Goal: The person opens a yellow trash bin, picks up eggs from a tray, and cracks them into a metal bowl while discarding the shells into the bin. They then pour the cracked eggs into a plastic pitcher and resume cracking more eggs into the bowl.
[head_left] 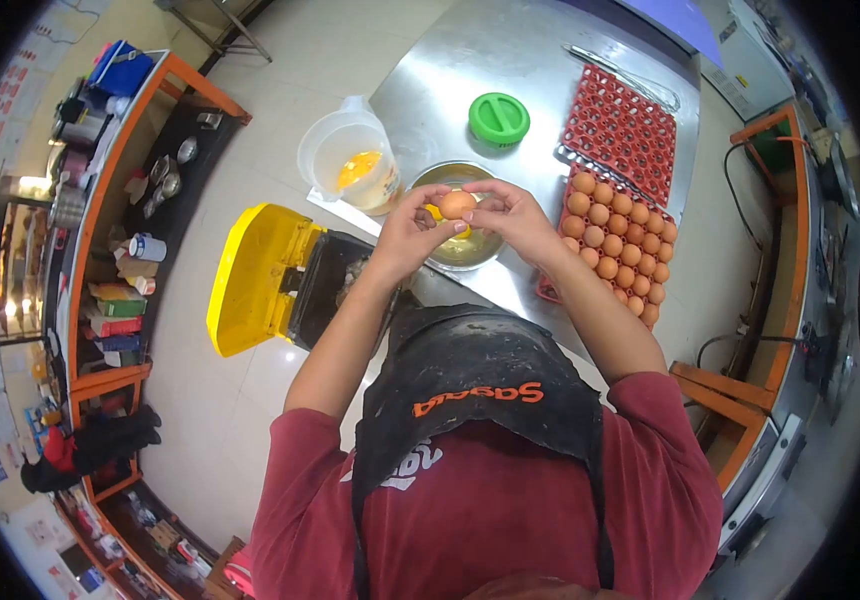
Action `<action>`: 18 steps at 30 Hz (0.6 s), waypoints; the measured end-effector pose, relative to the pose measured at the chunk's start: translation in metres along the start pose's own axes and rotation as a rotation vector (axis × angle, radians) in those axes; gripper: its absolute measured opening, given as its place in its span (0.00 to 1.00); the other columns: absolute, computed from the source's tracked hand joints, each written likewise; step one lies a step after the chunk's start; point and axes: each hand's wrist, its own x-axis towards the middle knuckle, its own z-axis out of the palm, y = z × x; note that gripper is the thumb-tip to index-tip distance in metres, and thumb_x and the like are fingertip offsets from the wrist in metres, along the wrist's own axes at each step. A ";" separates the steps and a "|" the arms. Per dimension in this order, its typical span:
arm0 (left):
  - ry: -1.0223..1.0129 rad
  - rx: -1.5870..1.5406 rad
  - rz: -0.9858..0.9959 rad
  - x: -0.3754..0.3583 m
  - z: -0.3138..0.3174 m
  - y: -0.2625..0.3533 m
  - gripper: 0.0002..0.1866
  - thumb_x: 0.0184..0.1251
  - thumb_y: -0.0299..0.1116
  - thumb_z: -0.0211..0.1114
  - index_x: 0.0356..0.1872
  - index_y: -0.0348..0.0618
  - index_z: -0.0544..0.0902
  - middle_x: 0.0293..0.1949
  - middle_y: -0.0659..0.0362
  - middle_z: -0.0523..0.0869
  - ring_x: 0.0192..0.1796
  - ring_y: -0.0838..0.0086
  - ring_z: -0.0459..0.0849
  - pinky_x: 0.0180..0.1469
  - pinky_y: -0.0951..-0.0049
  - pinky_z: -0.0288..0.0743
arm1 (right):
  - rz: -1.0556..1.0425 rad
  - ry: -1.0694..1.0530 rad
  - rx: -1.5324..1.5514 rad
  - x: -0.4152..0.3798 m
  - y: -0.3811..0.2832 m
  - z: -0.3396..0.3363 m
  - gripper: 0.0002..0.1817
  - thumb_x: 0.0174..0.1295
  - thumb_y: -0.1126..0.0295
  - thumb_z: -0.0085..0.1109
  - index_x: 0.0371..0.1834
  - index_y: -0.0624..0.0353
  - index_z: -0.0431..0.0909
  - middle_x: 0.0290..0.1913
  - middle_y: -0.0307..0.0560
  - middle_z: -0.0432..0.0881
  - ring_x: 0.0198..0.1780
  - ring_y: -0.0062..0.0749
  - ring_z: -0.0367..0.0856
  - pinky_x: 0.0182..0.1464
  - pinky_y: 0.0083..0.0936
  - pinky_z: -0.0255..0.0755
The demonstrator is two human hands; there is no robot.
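A brown egg (457, 205) is pinched between the fingertips of my left hand (416, 228) and my right hand (512, 222). Both hands hold it over a round metal bowl (463, 268), where yellow yolks lie in clear egg white. To the left of the bowl stands a translucent plastic pitcher (320, 150) with beaten-looking yellow egg inside. Right of my right hand, brown eggs (625, 253) fill rows of a red tray (547, 290). Fingers and egg partly cover the bowl's contents.
On the steel table (420, 85) are a round green lid (499, 119), another red egg tray (618, 130) and a whisk (640, 82). A black bin (325, 290) with its yellow lid (250, 280) raised stands at the table's left. Shelves (110, 270) line the left wall.
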 end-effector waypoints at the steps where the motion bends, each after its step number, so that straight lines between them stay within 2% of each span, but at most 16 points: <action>1: -0.008 0.010 -0.023 0.003 -0.005 -0.004 0.24 0.62 0.31 0.79 0.58 0.39 0.82 0.46 0.66 0.83 0.34 0.87 0.73 0.37 0.83 0.71 | 0.005 0.013 -0.035 0.004 0.002 0.003 0.23 0.64 0.72 0.72 0.62 0.57 0.81 0.40 0.38 0.88 0.40 0.16 0.82 0.43 0.17 0.74; 4: -0.037 -0.007 -0.054 0.011 -0.010 -0.018 0.21 0.62 0.33 0.79 0.54 0.37 0.85 0.42 0.63 0.86 0.33 0.85 0.75 0.37 0.81 0.74 | 0.030 0.028 -0.120 0.013 0.009 0.008 0.22 0.61 0.72 0.74 0.59 0.57 0.82 0.37 0.37 0.87 0.38 0.15 0.82 0.42 0.16 0.73; 8: -0.049 0.225 -0.029 0.017 -0.011 -0.027 0.20 0.61 0.33 0.78 0.52 0.35 0.85 0.39 0.59 0.89 0.34 0.82 0.79 0.39 0.77 0.77 | -0.023 0.026 -0.196 0.028 0.040 -0.001 0.20 0.59 0.73 0.75 0.55 0.57 0.83 0.34 0.35 0.85 0.36 0.15 0.81 0.41 0.17 0.74; 11: -0.046 0.290 -0.002 0.021 -0.006 -0.034 0.21 0.59 0.33 0.78 0.51 0.34 0.86 0.38 0.57 0.89 0.34 0.80 0.81 0.40 0.75 0.79 | -0.045 0.091 -0.265 0.035 0.056 -0.003 0.23 0.53 0.63 0.78 0.52 0.56 0.86 0.34 0.44 0.86 0.37 0.26 0.85 0.43 0.25 0.78; 18: -0.023 0.362 -0.007 0.023 0.003 -0.049 0.21 0.57 0.33 0.76 0.52 0.36 0.87 0.37 0.56 0.89 0.33 0.78 0.83 0.39 0.74 0.80 | -0.064 0.292 -0.304 0.026 0.058 0.018 0.16 0.55 0.66 0.72 0.46 0.58 0.87 0.30 0.43 0.85 0.33 0.24 0.83 0.37 0.24 0.77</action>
